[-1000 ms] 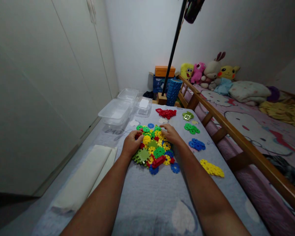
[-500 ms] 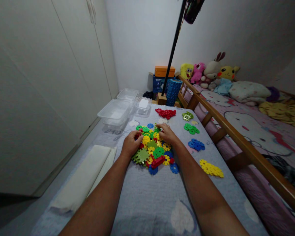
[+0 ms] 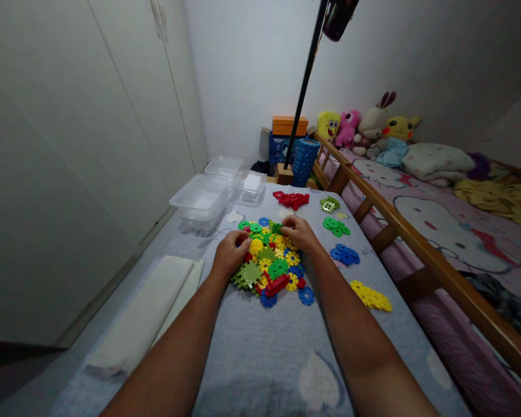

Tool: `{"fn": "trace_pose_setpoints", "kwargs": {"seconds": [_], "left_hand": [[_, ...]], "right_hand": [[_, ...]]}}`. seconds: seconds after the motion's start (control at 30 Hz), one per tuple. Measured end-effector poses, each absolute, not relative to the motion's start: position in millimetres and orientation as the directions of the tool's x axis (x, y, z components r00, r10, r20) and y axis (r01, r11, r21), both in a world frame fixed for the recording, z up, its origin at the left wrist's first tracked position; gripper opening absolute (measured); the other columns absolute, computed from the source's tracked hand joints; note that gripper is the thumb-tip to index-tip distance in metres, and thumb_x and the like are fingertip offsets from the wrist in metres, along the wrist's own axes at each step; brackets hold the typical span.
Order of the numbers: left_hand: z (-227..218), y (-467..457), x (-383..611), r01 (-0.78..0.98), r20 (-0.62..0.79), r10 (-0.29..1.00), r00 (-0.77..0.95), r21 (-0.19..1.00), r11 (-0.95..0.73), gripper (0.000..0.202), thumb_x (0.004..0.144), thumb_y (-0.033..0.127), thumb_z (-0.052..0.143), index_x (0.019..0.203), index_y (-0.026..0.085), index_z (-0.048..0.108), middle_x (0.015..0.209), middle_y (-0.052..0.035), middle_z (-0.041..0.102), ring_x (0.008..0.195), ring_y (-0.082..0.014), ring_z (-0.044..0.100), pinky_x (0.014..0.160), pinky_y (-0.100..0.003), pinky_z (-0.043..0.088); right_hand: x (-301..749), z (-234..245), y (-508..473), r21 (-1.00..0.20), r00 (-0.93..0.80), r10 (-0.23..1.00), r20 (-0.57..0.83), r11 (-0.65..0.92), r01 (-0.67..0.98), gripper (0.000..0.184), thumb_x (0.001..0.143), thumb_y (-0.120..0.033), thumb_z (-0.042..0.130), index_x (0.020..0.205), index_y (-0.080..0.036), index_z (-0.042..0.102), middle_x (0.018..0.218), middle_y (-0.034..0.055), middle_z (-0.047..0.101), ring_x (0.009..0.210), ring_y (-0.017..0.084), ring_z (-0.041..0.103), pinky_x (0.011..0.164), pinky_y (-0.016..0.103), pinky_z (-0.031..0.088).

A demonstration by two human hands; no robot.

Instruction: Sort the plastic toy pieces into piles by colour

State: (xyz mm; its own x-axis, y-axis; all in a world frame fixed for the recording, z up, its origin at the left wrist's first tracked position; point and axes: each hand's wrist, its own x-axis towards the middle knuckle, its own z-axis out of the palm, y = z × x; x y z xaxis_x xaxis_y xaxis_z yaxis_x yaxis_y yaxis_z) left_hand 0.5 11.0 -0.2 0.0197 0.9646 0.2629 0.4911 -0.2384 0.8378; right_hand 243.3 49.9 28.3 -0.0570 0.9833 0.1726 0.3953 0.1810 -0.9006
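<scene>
A mixed heap of plastic snowflake discs (image 3: 271, 260) in yellow, green, red and blue lies on a grey-blue cloth (image 3: 260, 353). My left hand (image 3: 229, 253) rests curled on the heap's left edge, fingers closed over a red piece. At the far edge of the heap, my right hand (image 3: 298, 231) pinches a dark green disc. To the right lie sorted groups: red discs (image 3: 292, 200), light green discs (image 3: 330, 204), green discs (image 3: 337, 226), blue discs (image 3: 345, 255) and yellow discs (image 3: 370, 296).
Clear plastic tubs (image 3: 204, 198) stand at the cloth's far left. A folded white cloth (image 3: 143, 315) lies on the left. A wooden bed rail (image 3: 421, 249) runs along the right, with plush toys (image 3: 364, 124) behind it. A black pole (image 3: 303, 87) and boxes (image 3: 289, 133) stand at the back.
My right hand has slid a little left and further away across the heap and closed its fingertips on a green disc. My left hand has hardly moved.
</scene>
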Motion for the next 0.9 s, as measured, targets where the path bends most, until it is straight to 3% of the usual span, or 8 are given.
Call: {"fn": "trace_pose_setpoints", "kwargs": {"seconds": [0.4,0.6,0.73,0.9], "left_hand": [[0,11,0,0.479,0.258,0.966,0.022,0.846,-0.236,0.029,0.081,0.044,0.058,0.093,0.021,0.07,0.1,-0.0069,0.073,0.089,-0.0224,0.067,0.09,-0.039,0.053],[-2,12,0,0.477,0.264,0.964,0.029,0.844,-0.246,0.03,0.082,0.045,0.057,0.093,0.02,0.07,0.099,-0.0069,0.073,0.089,-0.0223,0.067,0.089,-0.038,0.052],[-3,13,-1,0.467,0.262,0.965,0.027,0.85,-0.244,0.031,0.082,0.045,0.057,0.094,0.02,0.07,0.098,-0.0067,0.073,0.088,-0.0224,0.066,0.088,-0.038,0.052],[-3,13,-1,0.471,0.256,0.966,0.041,0.848,-0.244,0.032,0.081,0.046,0.057,0.094,0.02,0.07,0.097,-0.0064,0.073,0.089,-0.0227,0.066,0.087,-0.038,0.052]], "right_hand": [[247,39,43,-0.976,-0.066,0.99,0.123,0.133,0.171,0.024,0.063,-0.04,0.072,0.073,-0.021,0.062,0.066,-0.003,0.061,0.064,0.014,0.054,0.065,0.027,0.045],[296,40,54,-0.911,0.284,0.928,0.241,0.115,0.396,0.019,0.065,-0.038,0.065,0.071,-0.02,0.064,0.069,0.0002,0.064,0.067,0.017,0.056,0.068,0.029,0.047],[346,40,52,-0.796,0.532,0.79,0.306,-0.095,0.598,0.017,0.068,-0.028,0.058,0.075,-0.018,0.069,0.076,0.0061,0.071,0.073,0.022,0.062,0.072,0.032,0.049],[377,43,37,-0.605,0.661,0.678,0.321,-0.39,0.694,0.029,0.074,-0.019,0.054,0.09,-0.014,0.078,0.089,0.0132,0.077,0.083,0.027,0.068,0.077,0.032,0.049]]}}
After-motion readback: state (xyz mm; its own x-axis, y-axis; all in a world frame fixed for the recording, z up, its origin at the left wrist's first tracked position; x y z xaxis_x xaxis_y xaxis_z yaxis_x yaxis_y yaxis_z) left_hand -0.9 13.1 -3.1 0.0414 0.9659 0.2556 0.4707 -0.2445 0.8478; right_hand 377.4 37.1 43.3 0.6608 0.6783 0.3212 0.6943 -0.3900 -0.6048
